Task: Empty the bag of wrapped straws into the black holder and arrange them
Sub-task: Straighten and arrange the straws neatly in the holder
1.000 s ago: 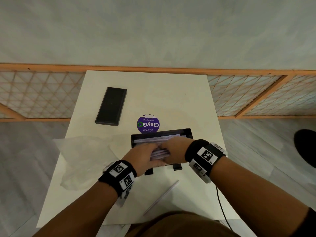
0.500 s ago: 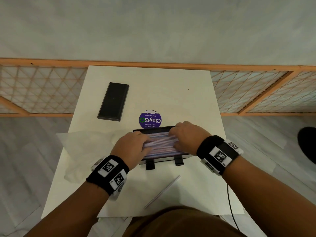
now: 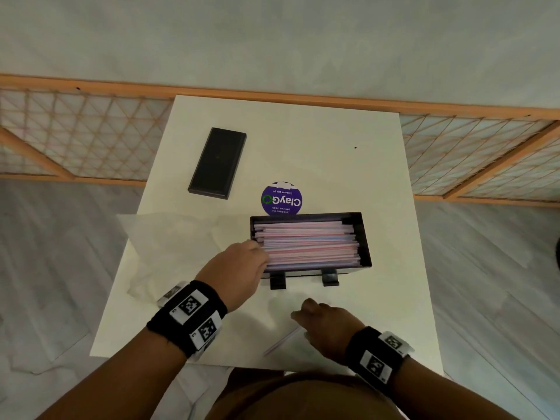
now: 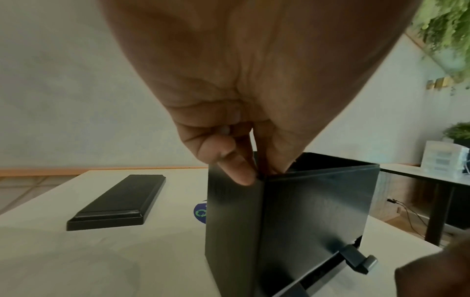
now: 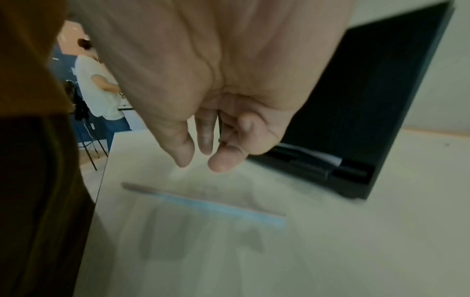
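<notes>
One stray wrapped straw (image 3: 283, 343), light, flimsy and best pinched mid-length, lies beneath the empty, loosely curled right hand (image 3: 328, 324) while the left hand (image 3: 235, 272) grips the black holder (image 3: 365, 237).

A white tabletop (image 3: 318, 140) fills the middle of the head view. On it, upper left, lies a flat black lid (image 3: 217, 162). A round purple sticker (image 3: 281, 199) sits at centre, touching the far wall of the black holder (image 3: 365, 237) just below it. A crumpled clear bag (image 3: 169, 253) spreads at the left edge. One loose straw (image 3: 281, 341) lies diagonally near the lower edge.
</notes>
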Motion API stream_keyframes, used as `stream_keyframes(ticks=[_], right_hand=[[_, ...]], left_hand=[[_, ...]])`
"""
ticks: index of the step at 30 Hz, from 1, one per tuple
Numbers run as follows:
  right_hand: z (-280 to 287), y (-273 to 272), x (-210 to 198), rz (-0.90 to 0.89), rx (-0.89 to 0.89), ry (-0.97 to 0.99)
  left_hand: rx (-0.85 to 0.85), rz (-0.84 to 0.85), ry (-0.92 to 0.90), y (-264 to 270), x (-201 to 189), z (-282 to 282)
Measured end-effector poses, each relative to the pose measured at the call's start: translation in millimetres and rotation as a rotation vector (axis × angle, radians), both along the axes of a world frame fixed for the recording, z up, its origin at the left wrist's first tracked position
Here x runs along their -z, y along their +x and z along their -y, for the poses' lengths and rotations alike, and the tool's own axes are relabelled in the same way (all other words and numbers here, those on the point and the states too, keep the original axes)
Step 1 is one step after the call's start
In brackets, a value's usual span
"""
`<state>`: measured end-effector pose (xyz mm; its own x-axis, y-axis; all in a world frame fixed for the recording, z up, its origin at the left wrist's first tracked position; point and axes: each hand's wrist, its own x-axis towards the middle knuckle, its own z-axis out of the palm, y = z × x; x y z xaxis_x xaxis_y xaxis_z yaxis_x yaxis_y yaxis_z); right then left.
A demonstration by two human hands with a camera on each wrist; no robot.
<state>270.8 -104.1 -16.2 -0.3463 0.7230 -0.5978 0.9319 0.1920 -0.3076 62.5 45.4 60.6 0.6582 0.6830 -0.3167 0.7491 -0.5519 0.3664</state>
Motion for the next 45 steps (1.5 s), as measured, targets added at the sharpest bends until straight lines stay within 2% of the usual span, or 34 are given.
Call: stream_keyframes(ticks=[6, 14, 17, 19, 21, 25, 29, 33, 35, 42, 45], right_hand=[[1, -13, 36, 0.041, 0.004, 0.058], [6, -6, 59, 0.099, -0.042, 0.121], [4, 1, 37, 0.107, 0.004, 0.122], [3, 8, 8, 0.036, 0.052, 0.15], [4, 19, -27, -0.014, 0.089, 0.274], [-9, 43, -98, -0.091, 0.145, 0.532], [-43, 65, -126, -0.043, 0.202, 0.665], [-81, 75, -107, -0.004, 0.239, 0.622], [-92, 73, -93, -0.014, 0.237, 0.576], [-84, 63, -66, -0.013, 0.296, 0.503], [-81, 60, -64, 0.028, 0.254, 0.45]], left_hand=[[0.016, -0.036, -0.017, 9, -2, 0], [0.023, 0.069, -0.071, 12, -6, -2], [-0.023, 0.138, -0.064, 9, -12, -6], [-0.074, 0.186, -0.065, 6, -16, -11], [-0.174, 0.25, -0.121, 3, -20, -17], [-0.415, 0.392, -0.351, -2, -20, -20], [-0.481, 0.437, -0.364, 10, -29, -13], [-0.409, 0.417, -0.396, 29, -35, -5], [-0.427, 0.417, -0.441, 37, -33, -4], [-0.778, 0.331, -0.639, 67, -40, -13], [-0.842, 0.339, -0.689, 71, -33, -14]])
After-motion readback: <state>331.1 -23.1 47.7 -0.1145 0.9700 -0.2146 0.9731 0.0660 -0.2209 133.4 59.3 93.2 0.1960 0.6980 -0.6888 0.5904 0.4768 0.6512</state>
